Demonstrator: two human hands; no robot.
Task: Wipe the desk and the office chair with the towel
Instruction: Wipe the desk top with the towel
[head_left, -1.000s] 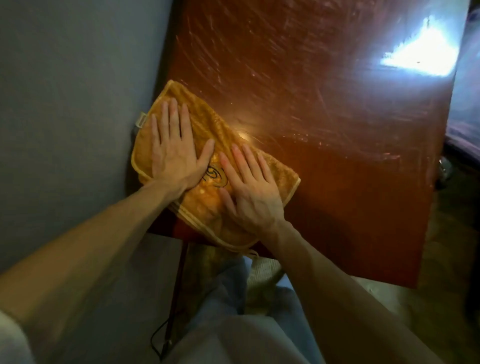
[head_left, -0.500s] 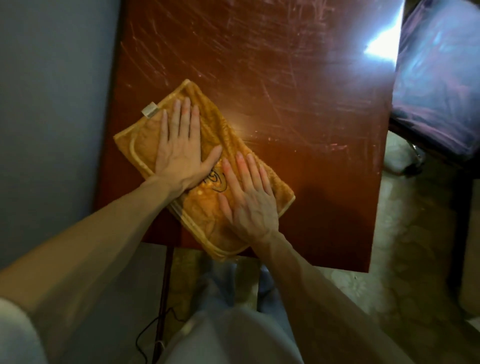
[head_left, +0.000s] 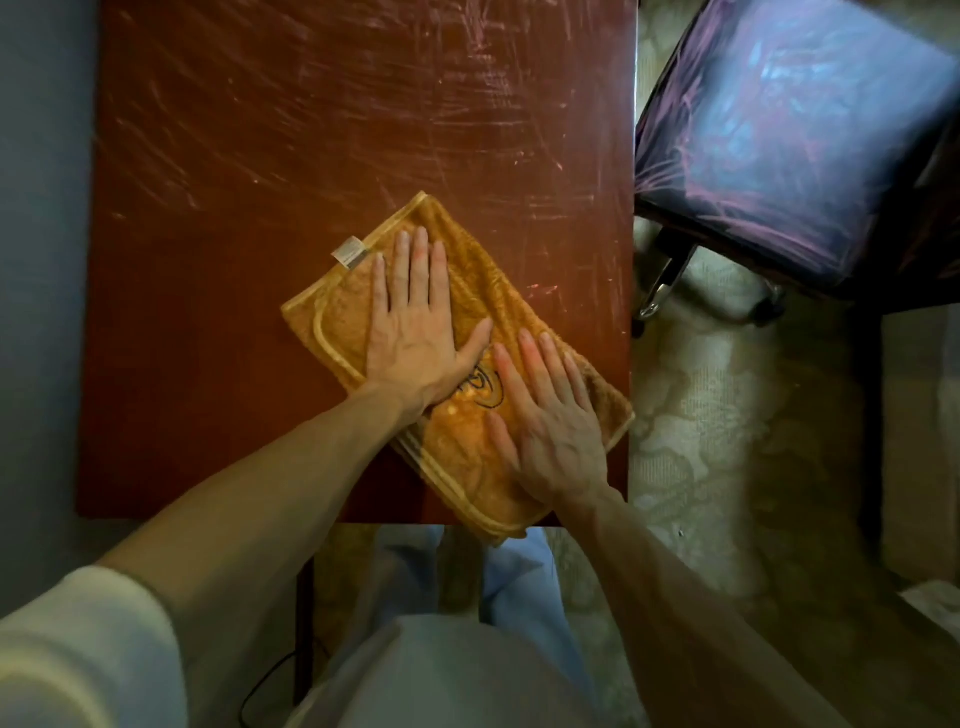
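- Risk, edge: the towel (head_left: 467, 452) lies on the desk (head_left: 260, 156) at its near right corner. One towel corner reaches the right edge and another overhangs the near edge. In my judgement, a stroke carried further right or nearer would drag it off onto the floor (head_left: 691, 441).
- Risk, slip: the right hand (head_left: 550, 431) sits close to that corner. With weight on it and part of the cloth unsupported, it could slide off the edge.
- Risk, bunching: the towel is folded in layers and held only by flat pressure. The top layer may shear over the lower one, ruck up and leave strips unwiped.
- Risk, coverage: pale streaks cross the far half of the desk. Whether they are scratches or residue cannot be told, and short strokes near the corner would miss that area.
- Risk, omission: the chair (head_left: 789, 140) stands apart, just beyond the right edge, and nobody is touching it. That part of the task appears outstanding.
- Left hand (head_left: 415, 322): palm down on the far half of the towel, fingers (head_left: 410, 260) straight and close together, thumb out to the side. It presses and grasps nothing.
- Right hand: palm down on the near half, fingers (head_left: 535, 364) straight and slightly fanned. It presses and grasps nothing.
- The left thumb tip lies just beside the right index finger; contact cannot be confirmed.
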